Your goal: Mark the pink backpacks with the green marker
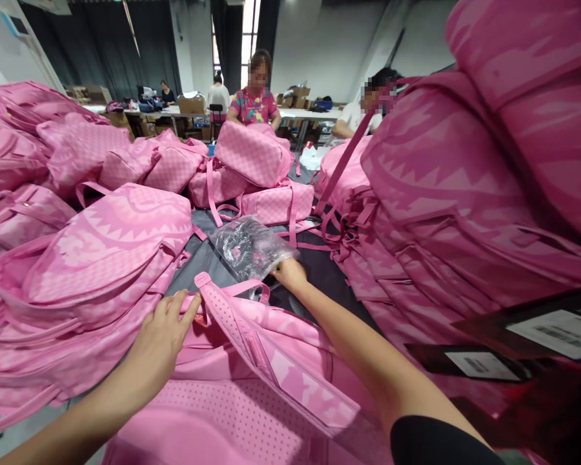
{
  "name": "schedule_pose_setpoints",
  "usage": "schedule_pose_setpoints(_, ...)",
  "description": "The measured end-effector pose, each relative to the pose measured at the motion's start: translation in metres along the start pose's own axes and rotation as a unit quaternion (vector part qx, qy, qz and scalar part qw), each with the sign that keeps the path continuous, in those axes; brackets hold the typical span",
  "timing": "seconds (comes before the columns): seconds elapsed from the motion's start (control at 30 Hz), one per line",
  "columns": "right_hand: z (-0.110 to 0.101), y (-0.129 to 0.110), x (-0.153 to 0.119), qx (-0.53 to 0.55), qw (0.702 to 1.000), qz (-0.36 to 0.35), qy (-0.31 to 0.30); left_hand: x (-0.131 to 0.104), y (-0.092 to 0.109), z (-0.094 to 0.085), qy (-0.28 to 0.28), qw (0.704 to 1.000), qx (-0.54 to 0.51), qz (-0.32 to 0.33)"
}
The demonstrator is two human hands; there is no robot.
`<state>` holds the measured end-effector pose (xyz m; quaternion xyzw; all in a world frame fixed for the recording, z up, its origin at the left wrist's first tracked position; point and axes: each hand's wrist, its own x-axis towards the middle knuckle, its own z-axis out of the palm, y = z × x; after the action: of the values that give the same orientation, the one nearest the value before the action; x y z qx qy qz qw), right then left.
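A pink backpack (213,403) with dotted mesh and a strap (252,349) lies in front of me, its back panel facing up. My left hand (167,332) rests on its upper edge, fingers spread near the strap's end. Beyond the backpack, my right hand (290,274) reaches to the near right corner of a clear plastic bag (246,248), which has small pink items inside. The right fingertips are partly hidden by the bag, and the hand looks closed on its edge.
Pink backpacks (111,252) are piled on the left, and a tall stack (445,168) rises on the right. Tags with barcode labels (481,365) hang at the lower right. More pink bags (254,155) lie ahead on the dark table (213,265). Several people are beyond them.
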<state>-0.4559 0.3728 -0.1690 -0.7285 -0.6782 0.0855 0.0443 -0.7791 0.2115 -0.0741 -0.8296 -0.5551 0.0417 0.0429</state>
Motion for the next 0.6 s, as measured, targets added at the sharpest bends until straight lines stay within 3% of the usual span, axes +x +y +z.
schedule_pose_setpoints(0.17,0.001,-0.006,-0.002,-0.036,0.998,-0.042,-0.003,0.004,-0.001,0.010,-0.002,1.000,-0.006,-0.014)
schedule_pose_setpoints(0.37,-0.001,-0.012,-0.010,-0.093,0.991,-0.080,0.043,0.004,-0.004,0.015,0.018,1.000,-0.011,-0.004)
schedule_pose_setpoints(0.6,-0.002,-0.023,0.002,-0.152,0.977,-0.150,0.020,0.009,-0.003,0.013,0.017,0.999,-0.031,-0.007)
